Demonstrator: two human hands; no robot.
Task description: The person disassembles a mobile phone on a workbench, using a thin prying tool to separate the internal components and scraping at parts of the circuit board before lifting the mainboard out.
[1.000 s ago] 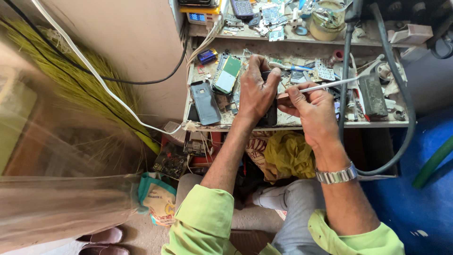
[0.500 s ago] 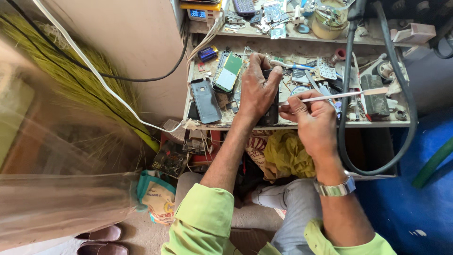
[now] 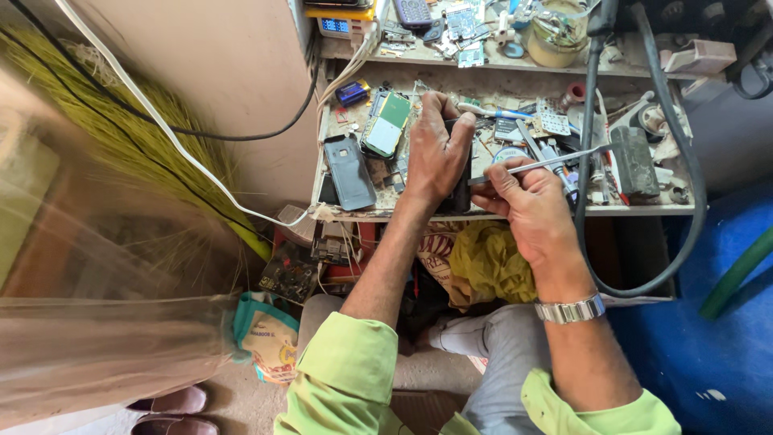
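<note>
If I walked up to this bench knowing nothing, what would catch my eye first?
Probably the two hands at the middle of the cluttered workbench: the left hand presses down on a dark phone, while the right hand holds a thin metal tool beside it. To their left lie a grey phone back and a green circuit board, and a thick black hose loops down on the right.

Small phone-repair stall, cramped and makeshift. Low counter (image 3: 515,213) crowded with opened phones (image 3: 349,171), bare circuit boards (image 3: 386,122), loose parts, small tools. Shelf (image 3: 451,58) above carries keypad phone (image 3: 412,12), more boards, tape roll (image 3: 557,32). Black hose (image 3: 680,161) and white cable (image 3: 161,121) run across bench and wall. More scrap boards (image 3: 291,274) piled under counter; broom (image 3: 145,137) leaning at left
</note>
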